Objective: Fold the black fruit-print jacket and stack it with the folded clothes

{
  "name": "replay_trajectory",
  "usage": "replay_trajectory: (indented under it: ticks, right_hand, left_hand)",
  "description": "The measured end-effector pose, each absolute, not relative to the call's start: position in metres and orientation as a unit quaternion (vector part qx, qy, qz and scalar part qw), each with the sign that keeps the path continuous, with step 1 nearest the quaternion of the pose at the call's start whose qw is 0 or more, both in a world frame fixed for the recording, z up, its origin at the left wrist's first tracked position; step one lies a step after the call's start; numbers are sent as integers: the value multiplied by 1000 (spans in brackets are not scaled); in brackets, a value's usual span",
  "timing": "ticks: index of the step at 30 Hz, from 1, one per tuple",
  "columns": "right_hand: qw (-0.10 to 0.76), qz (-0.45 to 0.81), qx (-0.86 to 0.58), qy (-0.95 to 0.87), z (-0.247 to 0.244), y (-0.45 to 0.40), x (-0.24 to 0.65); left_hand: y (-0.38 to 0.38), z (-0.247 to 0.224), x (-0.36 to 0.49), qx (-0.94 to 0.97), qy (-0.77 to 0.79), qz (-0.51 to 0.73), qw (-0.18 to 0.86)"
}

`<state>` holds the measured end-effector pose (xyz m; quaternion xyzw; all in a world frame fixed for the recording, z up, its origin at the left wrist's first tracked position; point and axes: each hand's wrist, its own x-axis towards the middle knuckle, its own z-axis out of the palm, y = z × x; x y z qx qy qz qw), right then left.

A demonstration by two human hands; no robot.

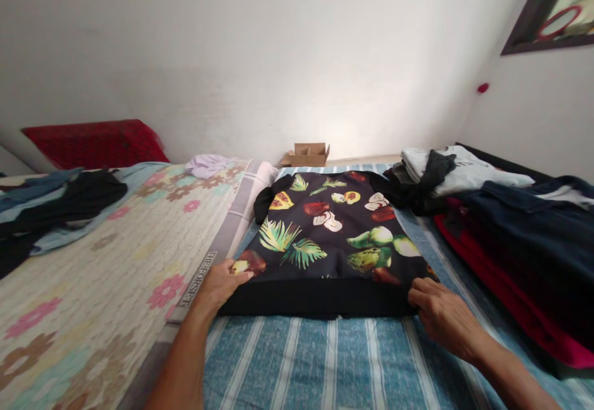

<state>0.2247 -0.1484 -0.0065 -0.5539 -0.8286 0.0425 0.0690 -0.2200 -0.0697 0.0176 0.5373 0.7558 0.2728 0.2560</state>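
Note:
A black T-shirt printed with fruit and palm leaves lies spread on a blue striped bedsheet. Its plain black lower band faces me, and the dark sleeves lie at the far end. My left hand grips the near left corner, thumb on top of the cloth. At the near right corner, my right hand is closed on the edge with its fingers curled. The cloth between both hands looks fairly flat.
Folded dark and red clothes are piled on the right, with a light grey garment behind. A floral mattress borders the left, holding dark clothes and a lilac cloth. An open cardboard box stands by the wall.

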Motion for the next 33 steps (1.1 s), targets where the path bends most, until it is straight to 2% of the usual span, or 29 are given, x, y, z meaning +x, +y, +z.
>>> replay_trajectory:
  ticks: [6, 11, 15, 18, 26, 33]
  right_hand:
    - [138, -31, -539, -830, -25, -158, 234]
    - [147, -39, -552, -820, -43, -158, 247]
    - [134, -21, -570, -811, -48, -156, 250]
    - [144, -22, -586, -797, -51, -154, 251]
    - [206, -43, -579, -788, -60, -148, 257]
    - [248, -23, -533, -808, -42, -146, 260]
  left_hand:
    - [-68, 19, -218, 556, 790, 195, 169]
    - [-94, 37, -180, 671, 732, 118, -17]
    - [-127, 40, -122, 828, 556, 57, 50]
    - [-141, 35, -89, 877, 474, -5, 78]
    - [-131, 27, -69, 888, 455, -59, 24]
    - [-137, 30, -63, 899, 432, -69, 26]
